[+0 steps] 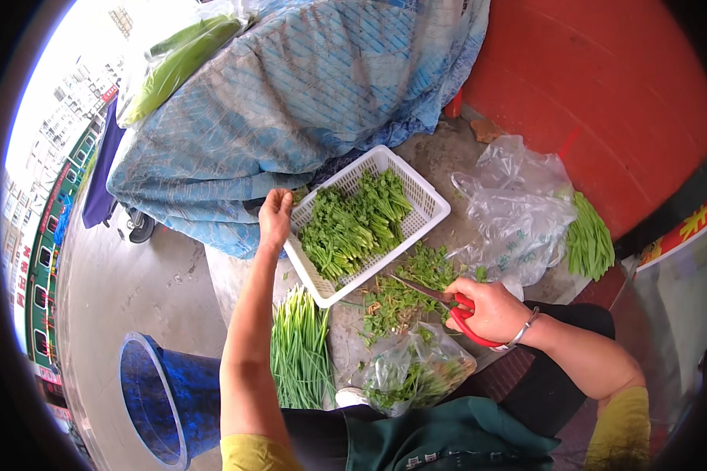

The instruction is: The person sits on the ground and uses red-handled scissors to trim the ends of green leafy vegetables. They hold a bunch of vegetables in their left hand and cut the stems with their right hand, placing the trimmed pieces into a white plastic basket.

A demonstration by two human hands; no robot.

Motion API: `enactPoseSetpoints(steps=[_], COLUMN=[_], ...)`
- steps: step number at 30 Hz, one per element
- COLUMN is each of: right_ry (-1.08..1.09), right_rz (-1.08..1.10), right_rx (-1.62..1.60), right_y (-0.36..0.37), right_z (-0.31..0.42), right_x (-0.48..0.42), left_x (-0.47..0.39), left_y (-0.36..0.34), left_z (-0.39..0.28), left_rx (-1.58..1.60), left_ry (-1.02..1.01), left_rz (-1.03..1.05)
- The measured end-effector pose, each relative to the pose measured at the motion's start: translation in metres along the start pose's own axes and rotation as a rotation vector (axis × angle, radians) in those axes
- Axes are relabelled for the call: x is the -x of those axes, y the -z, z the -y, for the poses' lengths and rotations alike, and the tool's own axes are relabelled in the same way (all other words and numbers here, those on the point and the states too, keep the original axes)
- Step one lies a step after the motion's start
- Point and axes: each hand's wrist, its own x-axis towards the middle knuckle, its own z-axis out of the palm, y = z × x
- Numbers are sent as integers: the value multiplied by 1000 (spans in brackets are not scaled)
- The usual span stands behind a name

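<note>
My right hand is closed on red-handled scissors, whose blades point left over loose green leaves and trimmings on the ground. Beyond them, a white plastic basket holds bunches of leafy green herbs. At the basket's left corner is my left hand, its fingers bent near a bit of green; whether it grips anything is unclear. A clear plastic bag with greens and stems lies near my knees. Beside the basket's near corner rests a bundle of green onions or chives.
A blue patterned tarp covers a stand ahead, with long green vegetables in a bag on top. A blue bin stands at left. At right are crumpled clear plastic bags, long green vegetables and a large red surface.
</note>
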Motion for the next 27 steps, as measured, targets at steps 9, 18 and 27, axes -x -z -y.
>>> enactPoseSetpoints(steps=[9, 18, 27], right_ry=[-56, -147, -297], right_rz=[-80, -32, 268], right_rx=[-2, 30, 55], right_y=[15, 10, -95], right_z=[-11, -36, -116], right_x=[1, 14, 45], left_x=[26, 151, 355], left_y=[-20, -82, -78], left_z=[-111, -108, -76], left_rx=[546, -627, -584], left_ry=[484, 139, 271], left_rz=[187, 839, 1415])
